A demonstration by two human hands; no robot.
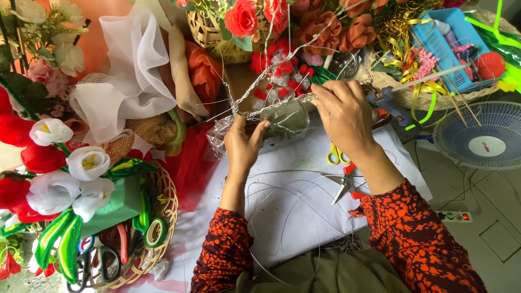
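Both hands work on a twisted wire frame (260, 100) held above the white sheet (293, 206) on the floor. The left hand (244, 144) grips its lower end from beneath, thumb and fingers closed around it; the right hand (342, 111) pinches the far end of the horizontal strand between thumb and fingertips. To do this well, I judge the left should hold steady while the right keeps the strand taut. The frame's long axis runs left to right, with one arm rising diagonally toward the red fabric roses (244, 19). Yellow-handled scissors (336, 157) lie nearby.
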